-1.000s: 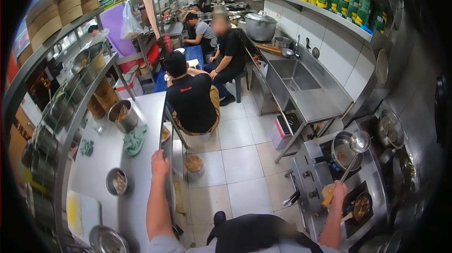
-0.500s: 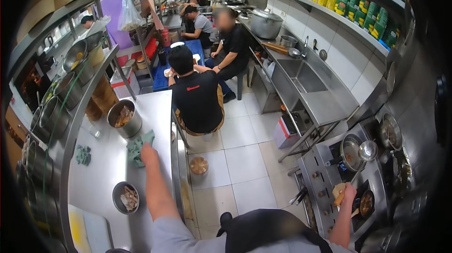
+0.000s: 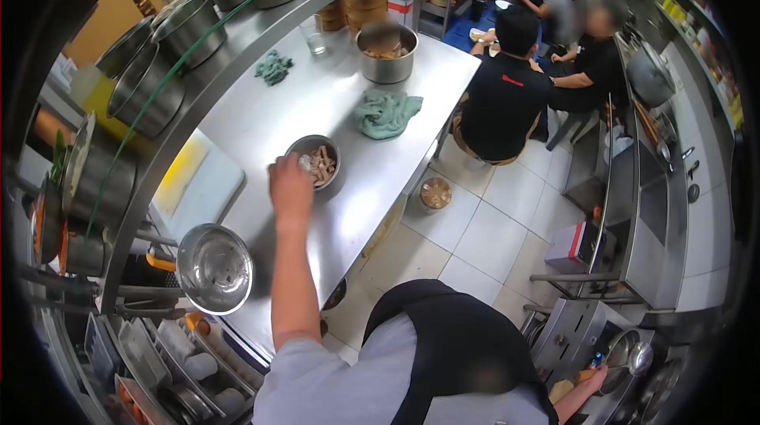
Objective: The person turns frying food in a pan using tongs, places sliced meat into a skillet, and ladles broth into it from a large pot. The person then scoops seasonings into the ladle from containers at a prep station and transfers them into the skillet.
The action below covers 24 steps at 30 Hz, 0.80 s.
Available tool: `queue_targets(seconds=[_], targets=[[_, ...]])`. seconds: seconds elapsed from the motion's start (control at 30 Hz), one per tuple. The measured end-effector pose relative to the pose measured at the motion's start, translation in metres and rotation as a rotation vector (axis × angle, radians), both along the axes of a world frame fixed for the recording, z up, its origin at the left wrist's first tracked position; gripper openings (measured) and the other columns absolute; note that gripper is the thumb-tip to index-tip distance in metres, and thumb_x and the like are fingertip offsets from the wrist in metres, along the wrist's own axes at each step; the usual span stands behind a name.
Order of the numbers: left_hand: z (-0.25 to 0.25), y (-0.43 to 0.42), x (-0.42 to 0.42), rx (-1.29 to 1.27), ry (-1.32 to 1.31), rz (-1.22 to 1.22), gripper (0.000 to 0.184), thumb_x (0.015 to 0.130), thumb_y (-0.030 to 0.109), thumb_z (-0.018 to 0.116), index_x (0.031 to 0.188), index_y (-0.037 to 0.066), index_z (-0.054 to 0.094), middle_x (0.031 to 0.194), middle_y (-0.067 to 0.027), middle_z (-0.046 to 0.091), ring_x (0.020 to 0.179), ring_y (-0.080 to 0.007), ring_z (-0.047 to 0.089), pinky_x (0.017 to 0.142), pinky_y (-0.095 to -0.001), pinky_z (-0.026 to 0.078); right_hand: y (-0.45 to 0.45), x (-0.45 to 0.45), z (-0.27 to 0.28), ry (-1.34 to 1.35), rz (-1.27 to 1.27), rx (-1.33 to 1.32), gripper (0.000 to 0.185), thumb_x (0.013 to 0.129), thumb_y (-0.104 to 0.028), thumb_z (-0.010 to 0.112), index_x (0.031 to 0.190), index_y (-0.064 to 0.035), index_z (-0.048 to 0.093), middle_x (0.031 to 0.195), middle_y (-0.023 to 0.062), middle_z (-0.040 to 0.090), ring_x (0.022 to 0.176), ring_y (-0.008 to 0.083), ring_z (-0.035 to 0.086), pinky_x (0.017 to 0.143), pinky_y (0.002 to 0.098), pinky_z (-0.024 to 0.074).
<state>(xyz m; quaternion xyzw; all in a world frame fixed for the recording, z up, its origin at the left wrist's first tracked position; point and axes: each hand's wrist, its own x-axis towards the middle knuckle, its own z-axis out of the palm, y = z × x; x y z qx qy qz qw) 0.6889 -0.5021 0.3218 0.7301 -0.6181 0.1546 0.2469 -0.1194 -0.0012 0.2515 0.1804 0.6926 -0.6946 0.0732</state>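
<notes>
My left hand (image 3: 291, 180) is at the left rim of a small metal bowl (image 3: 339, 180) holding pale pieces of food (image 3: 321, 165); its fingers are bent at the rim. Over the stove at the lower right, my right hand (image 3: 591, 378) is closed around the handle of a ladle (image 3: 640, 358), whose round bowl hangs beside a pan (image 3: 619, 346). A green cloth (image 3: 386, 114) lies on the steel table (image 3: 364, 187), near a larger pot (image 3: 388, 65) with food in it.
An empty metal basin (image 3: 214, 268) and a white cutting board (image 3: 202, 180) are on the table's left side. Pots stand on the shelf (image 3: 237, 37) above. Seated people, one in a black shirt (image 3: 507, 108), are beyond the table. A container (image 3: 435, 194) stands on the floor.
My view has turned left and down. My left hand has moved from the green cloth to the small bowl. My right hand still holds the ladle.
</notes>
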Motion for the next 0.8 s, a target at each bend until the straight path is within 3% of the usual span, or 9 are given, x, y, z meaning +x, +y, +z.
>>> queue_targets(seconds=[0.1, 0.17, 0.23, 0.27, 0.37, 0.47, 0.57, 0.7, 0.8], targets=[[0.009, 0.003, 0.035, 0.009, 0.168, 0.151, 0.022, 0.090, 0.012, 0.060, 0.111, 0.005, 0.066, 0.106, -0.0136, 0.064, 0.104, -0.0345, 0.058, 0.092, -0.0472, 0.049, -0.014, 0.002, 0.012, 0.000, -0.024, 0.003, 0.022, 0.088, -0.026, 0.065, 0.087, -0.0083, 0.054, 0.072, 0.0043, 0.049, 0.056, 0.0181, 0.050, 0.050, 0.0323, 0.0427], [0.009, -0.010, 0.045, 0.156, 0.223, 0.162, 0.031, 0.089, 0.015, 0.062, 0.119, 0.007, 0.065, 0.114, -0.0155, 0.066, 0.110, -0.0358, 0.059, 0.096, -0.0462, 0.049, -0.019, 0.003, 0.010, 0.007, -0.029, 0.006, 0.021, 0.088, -0.026, 0.065, 0.086, -0.0089, 0.053, 0.072, 0.0042, 0.049, 0.055, 0.0180, 0.050, 0.050, 0.0319, 0.0425], [0.008, -0.023, 0.042, 0.493, 0.421, 0.063, 0.045, 0.087, 0.019, 0.065, 0.131, 0.008, 0.061, 0.125, -0.0166, 0.065, 0.117, -0.0360, 0.060, 0.100, -0.0451, 0.049, -0.016, -0.003, 0.009, 0.029, 0.002, 0.038, 0.020, 0.086, -0.025, 0.065, 0.083, -0.0100, 0.052, 0.071, 0.0038, 0.049, 0.055, 0.0177, 0.050, 0.050, 0.0313, 0.0425], [0.008, -0.027, 0.040, 0.628, 0.315, 0.036, 0.058, 0.085, 0.024, 0.068, 0.139, 0.010, 0.055, 0.133, -0.0161, 0.063, 0.121, -0.0351, 0.060, 0.103, -0.0448, 0.049, -0.014, -0.005, 0.009, 0.030, 0.001, 0.041, 0.020, 0.086, -0.025, 0.065, 0.083, -0.0100, 0.052, 0.071, 0.0038, 0.049, 0.055, 0.0177, 0.050, 0.050, 0.0313, 0.0425], [-0.004, -0.047, 0.042, 0.689, 0.306, -0.002, 0.059, 0.085, 0.023, 0.066, 0.141, 0.012, 0.053, 0.134, -0.0153, 0.062, 0.121, -0.0326, 0.060, 0.103, -0.0446, 0.048, -0.008, -0.003, 0.008, 0.063, 0.047, -0.057, 0.020, 0.085, -0.024, 0.065, 0.080, -0.0108, 0.050, 0.069, 0.0037, 0.048, 0.054, 0.0177, 0.050, 0.049, 0.0310, 0.0419], [-0.019, -0.076, 0.053, 0.779, 0.209, -0.019, 0.052, 0.084, 0.022, 0.065, 0.135, 0.013, 0.059, 0.132, -0.0152, 0.064, 0.120, -0.0310, 0.062, 0.101, -0.0429, 0.049, -0.009, 0.004, 0.015, 0.067, 0.086, 0.042, 0.022, 0.090, -0.030, 0.064, 0.085, -0.0117, 0.054, 0.073, 0.0043, 0.054, 0.061, 0.0175, 0.052, 0.055, 0.0326, 0.0443], [-0.008, -0.099, 0.053, 0.978, 0.179, -0.066, 0.043, 0.082, 0.019, 0.064, 0.124, 0.012, 0.066, 0.124, -0.0155, 0.068, 0.115, -0.0306, 0.065, 0.099, -0.0416, 0.051, -0.018, 0.017, 0.026, 0.059, -0.033, 0.113, 0.021, 0.086, -0.023, 0.065, 0.078, -0.0108, 0.049, 0.067, 0.0034, 0.047, 0.054, 0.0170, 0.051, 0.048, 0.0294, 0.0411], [-0.005, -0.105, 0.056, 0.947, 0.159, -0.100, 0.034, 0.082, 0.018, 0.065, 0.114, 0.009, 0.070, 0.115, -0.0142, 0.071, 0.109, -0.0308, 0.067, 0.095, -0.0405, 0.052, -0.008, 0.018, 0.022, 0.054, -0.033, 0.113, 0.021, 0.087, -0.022, 0.064, 0.078, -0.0110, 0.049, 0.067, 0.0029, 0.047, 0.054, 0.0167, 0.051, 0.049, 0.0293, 0.0411], [-0.003, -0.104, 0.068, 0.822, 0.302, -0.149, 0.030, 0.082, 0.014, 0.064, 0.111, 0.008, 0.069, 0.102, -0.0141, 0.073, 0.095, -0.0293, 0.069, 0.085, -0.0391, 0.054, -0.001, 0.031, 0.023, 0.082, -0.028, 0.073, 0.018, 0.088, -0.022, 0.063, 0.079, -0.0116, 0.050, 0.068, 0.0026, 0.048, 0.055, 0.0165, 0.051, 0.049, 0.0294, 0.0414]])
